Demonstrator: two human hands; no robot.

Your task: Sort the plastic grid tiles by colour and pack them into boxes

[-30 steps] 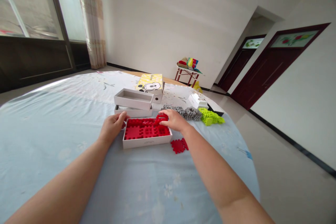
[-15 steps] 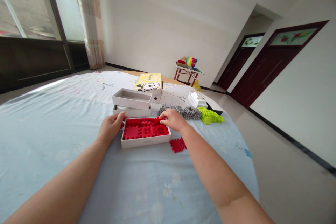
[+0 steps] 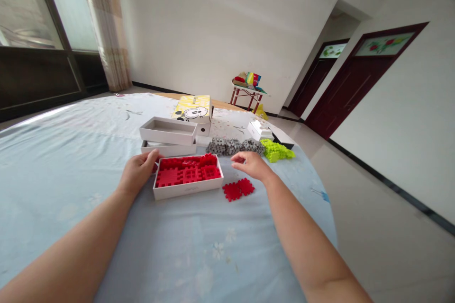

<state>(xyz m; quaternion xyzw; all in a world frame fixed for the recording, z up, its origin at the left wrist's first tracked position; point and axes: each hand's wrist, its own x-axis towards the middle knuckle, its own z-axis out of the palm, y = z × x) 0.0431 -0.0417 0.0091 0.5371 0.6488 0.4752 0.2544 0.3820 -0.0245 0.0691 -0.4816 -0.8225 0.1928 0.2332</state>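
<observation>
A shallow white box [image 3: 189,191] stands in front of me, filled with red interlocking blocks [image 3: 169,177]. My left hand [image 3: 139,169] is closed at the box's left end; a bit of red shows under its fingers, so it seems to hold a red interlocking block, mostly hidden. To the right of the box, my right hand [image 3: 251,164] hovers above the cloth with thumb and fingers slightly apart and nothing visible in them. Just below it, two flat red pieces [image 3: 232,191] lie on the cloth.
Behind the box are grey interlocking blocks [image 3: 232,147] and lime-green ones [image 3: 276,150]. Two stacked white box parts [image 3: 168,131] stand at the back left, before a yellow cartoon box [image 3: 194,108]. A white box [image 3: 260,130] sits farther right. The round table's right edge curves nearby.
My right hand has come out of the box of red blocks and moved right, its fingers now off the blocks. My left hand stays at the box's left end. The view has turned slightly right.
</observation>
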